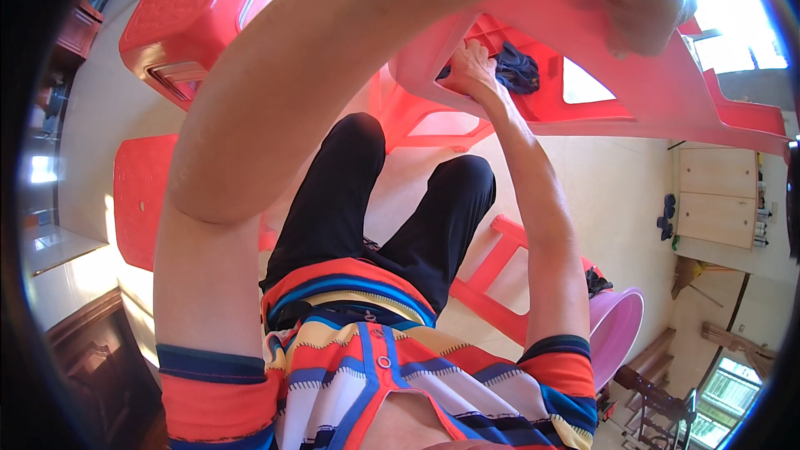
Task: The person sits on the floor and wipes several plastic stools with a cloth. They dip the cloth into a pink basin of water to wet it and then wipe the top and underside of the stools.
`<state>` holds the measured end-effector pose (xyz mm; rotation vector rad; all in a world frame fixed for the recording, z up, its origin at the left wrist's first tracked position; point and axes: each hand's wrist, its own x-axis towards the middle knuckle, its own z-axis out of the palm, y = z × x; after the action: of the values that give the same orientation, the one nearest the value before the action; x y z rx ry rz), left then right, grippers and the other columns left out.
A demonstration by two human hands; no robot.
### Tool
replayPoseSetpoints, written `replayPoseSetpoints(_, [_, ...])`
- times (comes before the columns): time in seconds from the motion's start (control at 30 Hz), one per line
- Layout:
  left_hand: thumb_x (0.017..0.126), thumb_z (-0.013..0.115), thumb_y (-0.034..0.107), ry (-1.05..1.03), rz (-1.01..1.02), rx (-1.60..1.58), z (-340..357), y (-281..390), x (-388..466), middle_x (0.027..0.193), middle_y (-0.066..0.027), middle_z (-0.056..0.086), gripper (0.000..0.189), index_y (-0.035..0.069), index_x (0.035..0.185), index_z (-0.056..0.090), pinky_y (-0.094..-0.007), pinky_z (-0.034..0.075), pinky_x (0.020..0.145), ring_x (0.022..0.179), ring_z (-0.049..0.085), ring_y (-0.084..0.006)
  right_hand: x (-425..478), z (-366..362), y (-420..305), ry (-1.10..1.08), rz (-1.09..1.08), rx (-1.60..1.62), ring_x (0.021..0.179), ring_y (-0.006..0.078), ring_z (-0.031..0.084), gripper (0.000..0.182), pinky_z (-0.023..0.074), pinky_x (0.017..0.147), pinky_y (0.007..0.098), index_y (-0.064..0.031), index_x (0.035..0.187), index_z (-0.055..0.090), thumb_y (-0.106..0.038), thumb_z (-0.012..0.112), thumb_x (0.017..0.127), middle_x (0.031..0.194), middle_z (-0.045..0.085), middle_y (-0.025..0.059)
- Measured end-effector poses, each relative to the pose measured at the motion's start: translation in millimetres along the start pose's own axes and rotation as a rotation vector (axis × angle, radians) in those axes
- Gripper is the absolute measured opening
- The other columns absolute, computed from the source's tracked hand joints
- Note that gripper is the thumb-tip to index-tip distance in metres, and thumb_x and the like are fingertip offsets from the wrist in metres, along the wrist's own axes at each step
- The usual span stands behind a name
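A red plastic stool lies tipped before me, its ribbed hollow underside partly facing me. My left arm crosses the upper view, and my left hand is curled over the stool's side at the upper right; its fingertips are partly hidden. Inside the hollow, my right hand is closed on a dark blue cloth, which bunches out beside the fingers against the inner wall.
More red plastic stools stand at the upper left, left and by my right forearm. A pink plastic basin is at the right, with dark cloth beside it. A pale cabinet stands farther right.
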<state>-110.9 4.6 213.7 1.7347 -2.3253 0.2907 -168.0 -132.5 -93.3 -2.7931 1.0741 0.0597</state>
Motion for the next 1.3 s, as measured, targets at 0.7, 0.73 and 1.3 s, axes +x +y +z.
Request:
replayPoseSetpoints(0.7, [0.068,0.058,0.013,0.028,0.012,-0.019,-6.3,-3.1,2.9,0.085,-0.0103,0.069,0.034,0.01,0.1,0.069,-0.0364,0.053,0.063,0.074,0.067,-0.0246,2.2,6.7,5.8,0.094,-0.198,0.073,0.084,0.0333,0.066,0.032,0.0525,0.073,0.0445,-0.0064,0.085,0.071,-0.032,0.073,0.065,0.086,0.068,0.0152])
replayPoseSetpoints(0.73, [0.067,0.058,0.013,0.028,0.012,-0.018,-5.9,-3.1,3.5,0.085,-0.0103,0.069,0.034,0.01,0.099,0.069,-0.0364,0.053,0.063,0.074,0.067,-0.0246,2.8,6.8,2.1,0.117,-0.18,0.066,0.085,0.0332,0.066,0.033,0.0525,0.073,0.0447,-0.0069,0.086,0.071,-0.031,0.073,0.065,0.087,0.069,0.015])
replayPoseSetpoints(1.3, [0.065,0.06,0.014,0.009,0.007,-0.023,-2.3,-10.2,-3.0,0.081,-0.0104,0.069,0.03,0.009,0.094,0.071,-0.0369,0.052,0.06,0.07,0.066,-0.0246,9.1,-0.8,5.1,-0.184,-0.309,0.278,0.078,0.0364,0.065,0.019,0.051,0.066,0.0434,-0.0095,0.086,0.073,-0.017,0.067,0.07,0.079,0.065,0.0217])
